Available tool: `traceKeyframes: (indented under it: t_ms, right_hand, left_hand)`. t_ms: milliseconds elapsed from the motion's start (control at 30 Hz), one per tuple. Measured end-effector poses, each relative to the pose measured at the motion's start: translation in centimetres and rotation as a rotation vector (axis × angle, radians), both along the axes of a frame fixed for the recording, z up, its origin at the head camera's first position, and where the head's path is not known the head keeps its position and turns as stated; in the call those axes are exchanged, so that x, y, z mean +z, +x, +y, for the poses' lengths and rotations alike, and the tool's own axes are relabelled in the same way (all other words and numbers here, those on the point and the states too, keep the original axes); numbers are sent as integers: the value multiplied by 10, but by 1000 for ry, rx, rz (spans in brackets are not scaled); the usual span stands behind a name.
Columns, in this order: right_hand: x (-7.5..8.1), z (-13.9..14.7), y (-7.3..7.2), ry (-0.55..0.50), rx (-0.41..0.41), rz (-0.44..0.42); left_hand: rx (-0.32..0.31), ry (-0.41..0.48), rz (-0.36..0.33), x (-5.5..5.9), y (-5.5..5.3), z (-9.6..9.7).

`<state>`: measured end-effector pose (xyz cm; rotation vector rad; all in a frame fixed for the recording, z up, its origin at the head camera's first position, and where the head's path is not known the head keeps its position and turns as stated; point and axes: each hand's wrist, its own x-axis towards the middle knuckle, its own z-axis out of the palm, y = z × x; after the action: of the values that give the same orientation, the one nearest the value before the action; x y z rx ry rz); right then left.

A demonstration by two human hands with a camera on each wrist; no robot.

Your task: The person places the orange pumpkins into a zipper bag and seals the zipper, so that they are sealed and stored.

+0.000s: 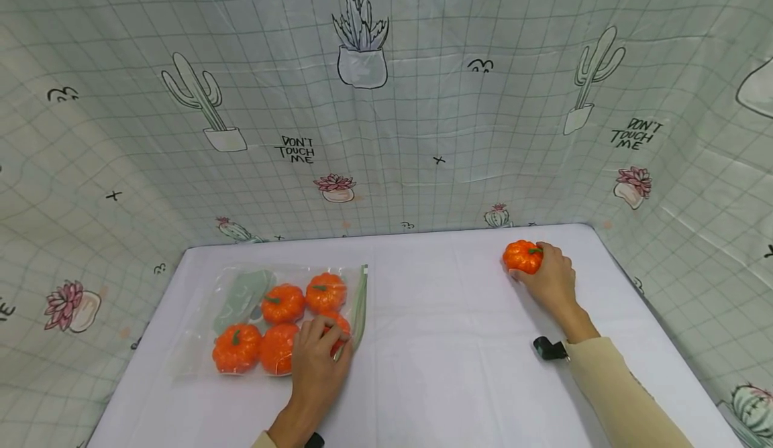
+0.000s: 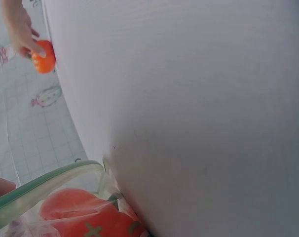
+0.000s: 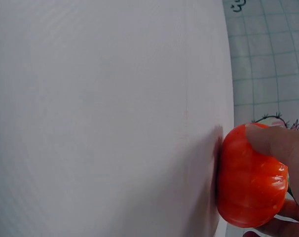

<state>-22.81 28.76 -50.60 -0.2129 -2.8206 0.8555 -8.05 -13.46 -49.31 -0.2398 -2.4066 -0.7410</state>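
Observation:
At the table's back right, my right hand (image 1: 551, 279) grips a small orange toy pumpkin (image 1: 522, 257) with a green stem. The right wrist view shows this pumpkin (image 3: 250, 177) close over the white cloth, fingers around its side. On the left lies a clear zip bag (image 1: 196, 341) holding several more orange pumpkins (image 1: 283, 302). My left hand (image 1: 320, 361) pinches the bag at its open right end, covering part of a pumpkin (image 1: 341, 320). In the left wrist view a fingertip (image 2: 1, 187) meets the bag's green-edged mouth (image 2: 46, 180).
A white cloth covers the table (image 1: 435, 341). Behind it and on both sides hangs a grid-patterned curtain (image 1: 410, 133) printed with cacti. A black wrist-camera mount (image 1: 548, 348) sticks out beside the right sleeve (image 1: 622, 394). A pale green patch (image 1: 244, 294) shows on the bag's left part.

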Motion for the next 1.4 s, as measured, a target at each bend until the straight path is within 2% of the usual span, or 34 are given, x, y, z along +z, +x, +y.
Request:
traceKeyframes:
  t_ms: [200, 367, 567, 833, 1100, 1400]
  right_hand:
    - [7, -11, 10, -51, 39, 22]
    - [17, -36, 22, -43, 134, 75]
    - [18, -71, 35, -40, 251, 116]
    - [13, -119, 50, -26, 372, 122]
    - [2, -168, 64, -60, 468, 109]
    - [-3, -211, 69, -69, 540, 117]
  left_hand:
    - [-8, 2, 20, 0, -1, 0]
    - [-12, 1, 39, 0, -2, -1]
    - [-2, -7, 25, 0, -2, 0]
    - [-12, 3, 7, 0, -2, 0]
    - [-4, 8, 10, 0, -1, 0]
    - [-1, 2, 1, 1, 2, 0]
